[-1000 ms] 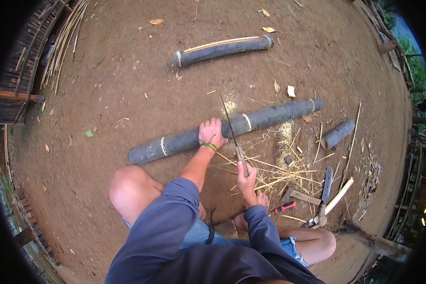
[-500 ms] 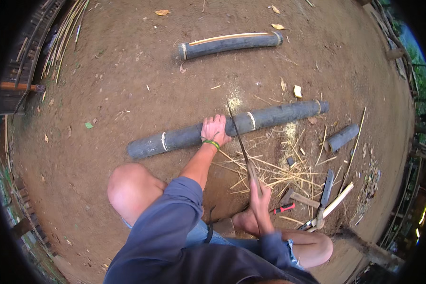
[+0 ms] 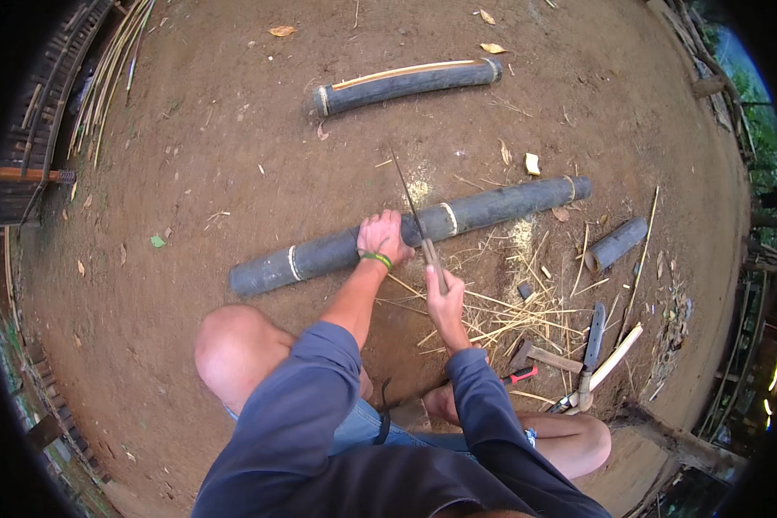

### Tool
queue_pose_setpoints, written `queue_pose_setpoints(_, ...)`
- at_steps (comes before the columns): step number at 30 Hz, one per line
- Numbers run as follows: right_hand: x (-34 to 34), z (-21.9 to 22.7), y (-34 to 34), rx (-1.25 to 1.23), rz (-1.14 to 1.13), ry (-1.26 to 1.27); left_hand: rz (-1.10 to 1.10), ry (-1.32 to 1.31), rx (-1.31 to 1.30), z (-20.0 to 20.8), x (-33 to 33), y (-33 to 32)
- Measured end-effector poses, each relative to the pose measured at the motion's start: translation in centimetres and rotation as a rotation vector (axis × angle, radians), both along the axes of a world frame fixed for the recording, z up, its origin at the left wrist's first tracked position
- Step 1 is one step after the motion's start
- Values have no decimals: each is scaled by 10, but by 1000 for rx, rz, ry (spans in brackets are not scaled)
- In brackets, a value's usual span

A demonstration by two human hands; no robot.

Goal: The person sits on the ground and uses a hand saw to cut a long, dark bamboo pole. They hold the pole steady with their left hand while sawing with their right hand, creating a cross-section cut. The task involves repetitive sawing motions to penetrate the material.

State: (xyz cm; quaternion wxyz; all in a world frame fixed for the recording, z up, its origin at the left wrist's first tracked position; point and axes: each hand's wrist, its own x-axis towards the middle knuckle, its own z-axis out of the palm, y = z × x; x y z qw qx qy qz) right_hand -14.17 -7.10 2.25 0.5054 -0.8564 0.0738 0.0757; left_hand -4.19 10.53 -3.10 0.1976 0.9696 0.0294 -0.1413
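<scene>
A long dark bamboo pole [image 3: 501, 205] lies across the dirt in front of me, with pale rings at its joints. My left hand [image 3: 384, 237] presses down on it, fingers wrapped over the top just left of the saw. In my right hand [image 3: 445, 302] is the light wooden handle of a handsaw [image 3: 407, 192]. Its thin dark blade crosses the pole close beside my left thumb and points away from me. Pale sawdust [image 3: 419, 188] lies on the ground behind the pole, near the blade. Whether the teeth have cut into the bamboo cannot be made out.
Farther off lies a shorter bamboo piece [image 3: 406, 89] with a split-open strip. At right are scattered thin bamboo slivers [image 3: 527, 319], a short bamboo tube [image 3: 617, 245], a hammer [image 3: 552, 358], a large knife [image 3: 594, 337] and a red-handled tool [image 3: 521, 375]. Thin canes [image 3: 116, 65] lean at far left.
My right hand has pushed the saw forward, away from me, so its handle is now close to the pole. My left hand keeps its hold on the bamboo. The view has shifted slightly.
</scene>
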Motion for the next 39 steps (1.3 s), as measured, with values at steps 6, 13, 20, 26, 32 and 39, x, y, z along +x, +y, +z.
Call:
queue_pose_setpoints(6,-115,46,-63,-351,165,-136,48,-86,19,-15,-16,10)
queue_pose_setpoints(13,5,1,7,40,-28,-2,14,-26,-11,-9,-4,4)
queue_pose_setpoints(20,-118,-23,-49,-200,-111,11,47,-33,-33,-5,-4,7)
queue_pose_setpoints(26,23,-4,23,-17,-24,-78,10,2,-2,-7,-8,8)
queue_pose_setpoints(32,-76,24,-18,73,-81,127,22,-3,26,-6,-11,13)
queue_pose_setpoints(39,-58,3,-2,-38,-90,-37,31,-142,19,-3,-13,1)
